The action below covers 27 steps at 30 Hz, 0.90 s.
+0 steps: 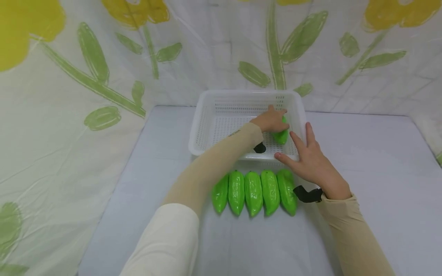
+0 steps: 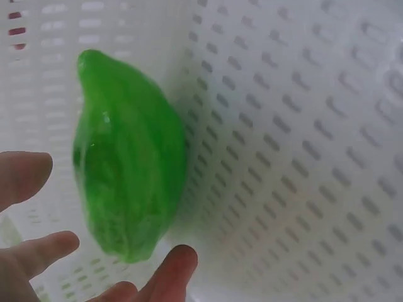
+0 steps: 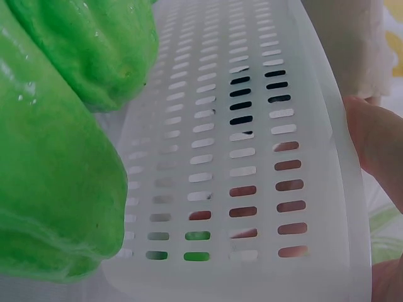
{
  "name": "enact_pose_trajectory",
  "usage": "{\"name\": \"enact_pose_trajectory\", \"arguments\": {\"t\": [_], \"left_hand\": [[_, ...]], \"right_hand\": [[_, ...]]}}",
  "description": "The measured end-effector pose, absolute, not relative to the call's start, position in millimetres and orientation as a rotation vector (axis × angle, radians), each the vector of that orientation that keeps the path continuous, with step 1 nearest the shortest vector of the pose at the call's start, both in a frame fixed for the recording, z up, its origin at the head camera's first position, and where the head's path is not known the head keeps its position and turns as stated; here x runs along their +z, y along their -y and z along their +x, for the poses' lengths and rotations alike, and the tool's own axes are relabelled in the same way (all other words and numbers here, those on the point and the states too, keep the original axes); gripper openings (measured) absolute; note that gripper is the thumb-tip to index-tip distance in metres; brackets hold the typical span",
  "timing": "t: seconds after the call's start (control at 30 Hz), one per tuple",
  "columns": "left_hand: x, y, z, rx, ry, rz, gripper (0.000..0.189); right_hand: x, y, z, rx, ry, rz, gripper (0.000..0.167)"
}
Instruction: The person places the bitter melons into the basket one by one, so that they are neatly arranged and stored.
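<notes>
A person's left hand (image 1: 271, 120) reaches into a white perforated basket (image 1: 248, 92), where a single glossy green vegetable (image 1: 281, 137) lies in the right-hand part, close to the side wall. A small dark mark on the left sleeve (image 1: 210, 165) is too small to read. The vegetable's long axis runs from the far side of the basket toward the person, its near end tapering; in the left wrist view its narrow tip points up, away from the fingertips. The left hand's fingers are spread about the vegetable rather than curled around it; whether they touch it cannot be told. The right hand (image 1: 313, 163), fingers spread and fairly straight, rests its thumb at the rim by the basket's near right corner. In front of the basket, five more green vegetables (image 1: 253, 193) line up side by side on the pale table (image 1: 373, 161), pointed ends toward the person, long axes nearly parallel.
</notes>
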State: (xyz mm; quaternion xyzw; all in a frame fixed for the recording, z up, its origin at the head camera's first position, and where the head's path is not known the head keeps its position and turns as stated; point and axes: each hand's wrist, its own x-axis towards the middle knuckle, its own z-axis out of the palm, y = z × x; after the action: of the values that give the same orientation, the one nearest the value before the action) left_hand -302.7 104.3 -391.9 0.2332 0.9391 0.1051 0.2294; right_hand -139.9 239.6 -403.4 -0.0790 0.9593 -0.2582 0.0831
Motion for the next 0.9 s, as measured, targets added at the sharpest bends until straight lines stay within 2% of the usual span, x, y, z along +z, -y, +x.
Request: {"name": "enact_pose_trajectory", "arguments": {"t": [0.57, 0.9], "left_hand": [[-338.9, -85.5, -297.9, 0.294, -2.689, 0.702, 0.074], [-303.6, -64.0, -281.3, 0.390, -2.733, 0.749, 0.075]], "right_hand": [[-403.3, -239.7, -139.6, -0.743, -2.859, -0.226, 0.101], [-401.7, -237.8, -139.5, -0.744, -2.858, -0.228, 0.101]]}}
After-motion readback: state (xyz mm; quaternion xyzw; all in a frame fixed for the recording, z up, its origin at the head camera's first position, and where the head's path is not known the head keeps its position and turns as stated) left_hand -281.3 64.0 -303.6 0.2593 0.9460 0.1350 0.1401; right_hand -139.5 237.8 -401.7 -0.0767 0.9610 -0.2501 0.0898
